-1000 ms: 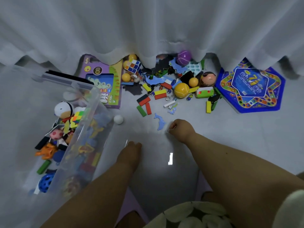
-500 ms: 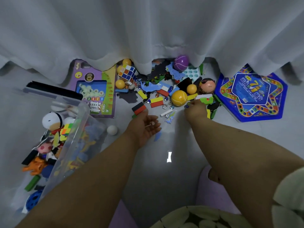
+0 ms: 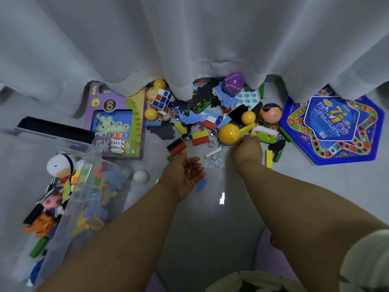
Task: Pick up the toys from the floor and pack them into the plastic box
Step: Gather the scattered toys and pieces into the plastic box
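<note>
A clear plastic box [image 3: 90, 165] stands at the left, holding a white duck plush [image 3: 60, 165], blocks and foam pieces. Toys lie heaped on the floor by the curtain: a yellow ball [image 3: 228, 133], a Rubik's cube [image 3: 161, 99], a purple ball [image 3: 233, 83], and coloured blocks such as a red-and-black one [image 3: 176, 146]. My left hand [image 3: 185, 171] is palm up with its fingers spread, just below that block. My right hand [image 3: 248, 150] is knuckles up, with its fingers curled down beside the yellow ball and a green-and-white toy [image 3: 265, 133]. What those fingers touch is hidden.
A purple game box [image 3: 120, 127] lies between the plastic box and the heap. A blue star-pattern board [image 3: 334, 127] lies at the right. A white ball [image 3: 140, 176] and a blue foam piece [image 3: 202, 184] are near my left hand. A white curtain [image 3: 189, 49] hangs behind.
Both hands reached forward from the bare floor to the toy heap. The left turned palm up. The right moved up beside the yellow ball and has held there since.
</note>
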Available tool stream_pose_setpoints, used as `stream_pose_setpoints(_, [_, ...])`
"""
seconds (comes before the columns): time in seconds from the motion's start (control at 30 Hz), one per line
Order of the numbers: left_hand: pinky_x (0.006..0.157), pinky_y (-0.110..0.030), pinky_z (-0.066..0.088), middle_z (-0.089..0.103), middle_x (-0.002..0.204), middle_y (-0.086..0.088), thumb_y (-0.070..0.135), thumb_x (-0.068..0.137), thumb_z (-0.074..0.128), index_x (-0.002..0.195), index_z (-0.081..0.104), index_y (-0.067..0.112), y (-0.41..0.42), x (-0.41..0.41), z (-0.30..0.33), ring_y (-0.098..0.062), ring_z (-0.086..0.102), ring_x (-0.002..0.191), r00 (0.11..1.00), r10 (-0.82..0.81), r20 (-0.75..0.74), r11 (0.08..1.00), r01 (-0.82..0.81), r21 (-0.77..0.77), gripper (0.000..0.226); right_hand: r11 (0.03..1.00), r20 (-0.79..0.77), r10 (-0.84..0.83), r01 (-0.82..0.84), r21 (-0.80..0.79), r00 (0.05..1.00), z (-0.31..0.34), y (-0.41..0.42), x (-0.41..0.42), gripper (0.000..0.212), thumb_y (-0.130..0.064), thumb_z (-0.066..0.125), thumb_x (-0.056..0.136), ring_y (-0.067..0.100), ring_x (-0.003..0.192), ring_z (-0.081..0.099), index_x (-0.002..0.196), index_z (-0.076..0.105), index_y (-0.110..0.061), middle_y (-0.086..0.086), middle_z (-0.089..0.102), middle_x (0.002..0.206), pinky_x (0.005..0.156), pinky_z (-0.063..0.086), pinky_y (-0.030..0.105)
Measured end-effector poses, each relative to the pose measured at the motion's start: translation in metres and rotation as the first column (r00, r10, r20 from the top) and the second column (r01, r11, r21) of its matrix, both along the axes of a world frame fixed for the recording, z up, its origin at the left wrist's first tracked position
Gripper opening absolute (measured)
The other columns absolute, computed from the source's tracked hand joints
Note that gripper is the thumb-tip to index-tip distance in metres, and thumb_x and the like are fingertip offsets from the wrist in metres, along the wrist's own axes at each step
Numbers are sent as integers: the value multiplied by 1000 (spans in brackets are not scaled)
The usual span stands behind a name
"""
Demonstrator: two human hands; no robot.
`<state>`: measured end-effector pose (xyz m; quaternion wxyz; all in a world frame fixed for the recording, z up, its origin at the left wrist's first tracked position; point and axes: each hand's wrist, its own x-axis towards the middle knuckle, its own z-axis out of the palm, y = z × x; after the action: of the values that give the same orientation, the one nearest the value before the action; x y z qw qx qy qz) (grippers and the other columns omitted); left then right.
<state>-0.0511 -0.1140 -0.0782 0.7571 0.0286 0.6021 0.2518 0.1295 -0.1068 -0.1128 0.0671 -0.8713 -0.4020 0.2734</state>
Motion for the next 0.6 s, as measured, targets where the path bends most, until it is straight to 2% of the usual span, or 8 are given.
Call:
stream_pose_setpoints(0.07, [71, -33, 53, 56, 77, -10, 41, 99, 41, 87, 62, 2, 1, -1, -1, -19, 56, 72, 1000, 16, -23, 1000, -16, -5, 47, 998, -51, -26, 23, -54, 998, 0, -10, -8, 28, -10, 47, 91, 36, 115, 48, 116, 53, 1, 22, 45, 130, 89, 40, 35])
stream_pose_setpoints(0.13, [68, -32, 52, 55, 77, -10, 42, 99, 40, 86, 62, 2, -1, -2, -1, -19, 56, 72, 999, 22, -45, 1000, -23, -9, 47, 998, -126, -25, 17, -64, 992, 0, -22, -18, 29, -16, 61, 83, 35, 106, 52, 108, 57, -2, 19, 51, 119, 82, 41, 32])
stream_pose_setpoints(0.23, [70, -32, 53, 54, 78, -10, 41, 100, 38, 87, 61, 3, -6, -4, 1, -20, 55, 73, 997, 20, -69, 999, -22, -30, 47, 995, -329, -6, 37, 89, 944, 10, -32, -41, 14, -18, 71, 72, 27, 83, 58, 79, 61, -10, 11, 60, 90, 64, 41, 26])
stream_pose_setpoints(0.3, [74, -33, 53, 54, 85, -12, 40, 101, 36, 91, 61, 3, -9, -6, 6, -21, 55, 77, 998, 40, -39, 998, -42, -53, 46, 980, -459, 123, -34, 197, 880, 27, -34, -60, 21, -12, 71, 71, 13, 66, 52, 64, 52, -18, 0, 56, 70, 57, 36, 24])
stream_pose_setpoints(0.4, [78, -34, 52, 61, 95, -13, 37, 102, 33, 98, 62, 5, -10, -8, 21, -22, 59, 84, 983, 137, 123, 989, -129, -71, 43, 934, -559, 351, -242, 262, 751, 54, -31, -81, 17, -15, 68, 78, 8, 68, 52, 71, 54, -21, -4, 57, 76, 61, 40, 22])
stream_pose_setpoints(0.47, [84, -32, 50, 65, 94, -12, 33, 101, 35, 96, 64, 6, -9, -9, 29, -21, 60, 87, 971, 166, 174, 986, -157, -63, 40, 901, -502, 418, -272, 339, 758, 61, -27, -84, 7, -21, 62, 86, 12, 74, 53, 81, 61, -18, 0, 62, 85, 64, 44, 25])
stream_pose_setpoints(0.53, [76, -29, 48, 61, 82, -10, 31, 101, 37, 82, 65, 6, -7, -9, 32, -19, 57, 78, 976, 167, 138, 985, -159, -69, 42, 884, -352, 346, -177, 433, 870, 60, -20, -75, 13, -19, 55, 90, 17, 78, 52, 89, 64, -10, 6, 62, 91, 68, 42, 29])
stream_pose_setpoints(0.6, [66, -27, 45, 56, 66, -7, 33, 101, 38, 65, 64, 5, -5, -11, 32, -17, 51, 68, 982, 166, 90, 985, -160, -71, 53, 872, -151, 244, -148, 466, 958, 57, -8, -52, 19, -17, 54, 89, 21, 93, 51, 104, 64, -12, 7, 59, 104, 73, 41, 31])
